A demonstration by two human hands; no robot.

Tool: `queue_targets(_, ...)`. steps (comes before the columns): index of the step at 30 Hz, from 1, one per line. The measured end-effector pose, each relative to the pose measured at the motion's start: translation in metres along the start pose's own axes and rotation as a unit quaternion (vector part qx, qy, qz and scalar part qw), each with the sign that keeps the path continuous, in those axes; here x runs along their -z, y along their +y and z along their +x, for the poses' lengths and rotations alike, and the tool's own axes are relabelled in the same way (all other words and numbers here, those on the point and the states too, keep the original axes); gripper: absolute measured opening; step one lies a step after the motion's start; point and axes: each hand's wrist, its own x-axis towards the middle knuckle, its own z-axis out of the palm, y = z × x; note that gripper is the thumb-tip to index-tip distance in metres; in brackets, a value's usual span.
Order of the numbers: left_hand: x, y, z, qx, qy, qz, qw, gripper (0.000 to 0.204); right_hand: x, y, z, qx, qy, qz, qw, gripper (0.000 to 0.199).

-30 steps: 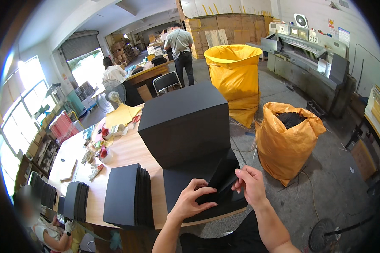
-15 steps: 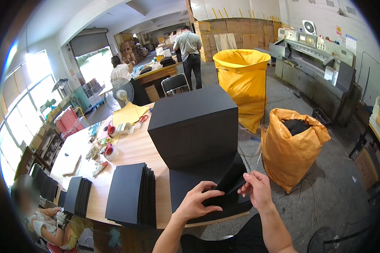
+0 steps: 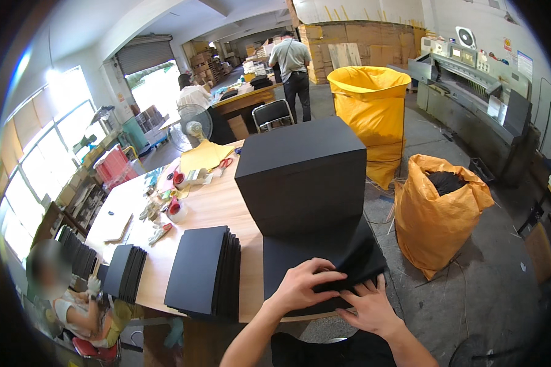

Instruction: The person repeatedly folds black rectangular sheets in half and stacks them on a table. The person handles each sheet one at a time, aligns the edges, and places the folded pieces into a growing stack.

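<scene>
Where the wooden table (image 3: pixel 220 208) ends nearest the person, a flat black sheet (image 3: pixel 315 260) lies at its front right corner, matte and dark, with its near edge reaching the table's rim and its right side hanging slightly past the corner. Directly behind it, touching its far part, stands a tall black stack (image 3: pixel 303 174) of the same kind of material, block-shaped with sharp corners. Just left of the sheet sits a lower pile of black sheets (image 3: pixel 205 278), fanned a little along its right edge, and further left a smaller black pile (image 3: pixel 123 272) rests near the table's left end.

Both forearms come up from the lower edge. The left hand (image 3: pixel 303 286) lies palm down on the near part of the sheet, fingers bent and curled over a raised fold of it, pressing rather than clenched. The right hand (image 3: pixel 368 306) rests just beside it at the sheet's front edge, fingers spread flat and pointing toward the left hand, thumb tucked near the edge; whether it pinches the sheet cannot be told.

Well apart on the floor stand an orange sack (image 3: pixel 438 214) and a tall yellow bag (image 3: pixel 373 116).
</scene>
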Motion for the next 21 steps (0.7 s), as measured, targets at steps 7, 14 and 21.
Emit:
queue_targets(7, -0.011, 0.014, -0.037, -0.079, -0.067, 0.285, 0.953, 0.076, -0.005, 0.009, -0.003, 0.003, -0.047, 0.038, 0.998, 0.054)
queue_targets(14, -0.013, 0.025, -0.085, 0.126, 0.142, 0.311, 0.931, 0.06, 0.016, -0.013, 0.006, -0.066, -0.09, 0.063, 0.992, 0.068)
queue_targets(21, 0.003, 0.004, -0.127, 0.175, 0.262, 0.295, 0.902, 0.04, -0.03, 0.007, -0.009, -0.033, -0.027, -0.047, 0.998, 0.057)
